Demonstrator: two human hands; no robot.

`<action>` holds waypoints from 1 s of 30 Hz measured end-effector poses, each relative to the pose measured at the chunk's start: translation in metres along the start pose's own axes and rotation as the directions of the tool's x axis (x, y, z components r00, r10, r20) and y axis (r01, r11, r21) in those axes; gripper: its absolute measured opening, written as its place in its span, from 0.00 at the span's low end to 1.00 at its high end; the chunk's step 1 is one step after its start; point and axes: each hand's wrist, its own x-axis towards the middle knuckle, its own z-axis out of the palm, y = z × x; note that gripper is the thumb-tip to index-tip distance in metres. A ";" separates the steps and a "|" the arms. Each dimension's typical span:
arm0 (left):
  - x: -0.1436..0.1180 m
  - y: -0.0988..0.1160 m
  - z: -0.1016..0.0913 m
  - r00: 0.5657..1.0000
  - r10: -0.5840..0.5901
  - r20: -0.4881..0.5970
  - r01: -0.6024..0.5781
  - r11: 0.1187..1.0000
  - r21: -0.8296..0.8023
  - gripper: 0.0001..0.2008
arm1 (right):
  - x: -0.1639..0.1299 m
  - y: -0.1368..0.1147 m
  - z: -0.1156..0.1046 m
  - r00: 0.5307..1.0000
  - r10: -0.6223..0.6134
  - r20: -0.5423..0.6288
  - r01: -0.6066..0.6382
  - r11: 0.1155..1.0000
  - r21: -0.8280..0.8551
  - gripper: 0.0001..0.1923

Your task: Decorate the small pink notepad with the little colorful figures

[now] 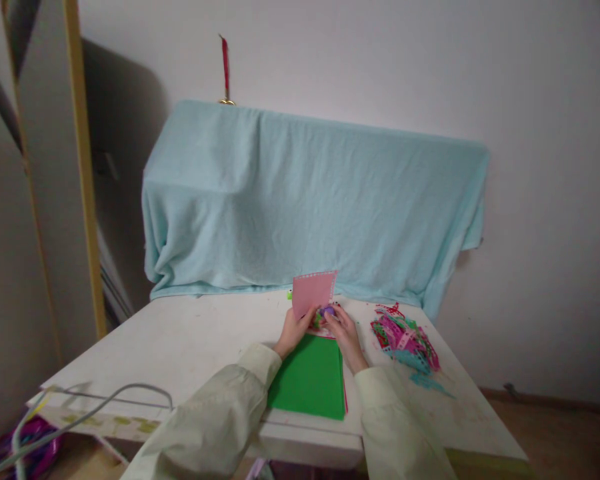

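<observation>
A sheet of pink paper (311, 292), edged along its top and right with a row of small pale cut-outs, stands tilted up in my left hand (294, 331), which is closed on its lower part. My right hand (347, 333) is closed on a small purple paper punch (327, 311) at the lower right of that sheet. Some green shows beside the punch; my fingers hide its details. Below both hands, a stack of green paper (310, 377) lies near the table's front edge, with a little red showing along its right side.
Right of my hands lies a heap of cut paper strips (405, 340) in pink, red, green and blue, many with holes. The white table (190, 340) meets a light blue cloth (305, 200) at the back. A grey cable (125, 388) loops over the front left edge.
</observation>
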 end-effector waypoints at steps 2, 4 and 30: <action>0.001 0.000 -0.001 1.000 0.009 -0.027 -0.009 1.000 0.006 0.20 | -0.001 0.000 0.000 1.000 0.009 0.017 -0.009 1.000 0.002 0.21; 0.001 0.001 -0.001 0.999 0.012 -0.042 -0.011 1.000 0.009 0.20 | -0.002 -0.001 0.000 0.999 0.007 0.039 -0.007 1.000 -0.011 0.21; 0.000 -0.001 -0.002 0.999 0.021 0.027 -0.023 0.997 0.079 0.21 | -0.003 -0.007 0.006 0.999 0.042 0.005 -0.042 0.999 -0.006 0.19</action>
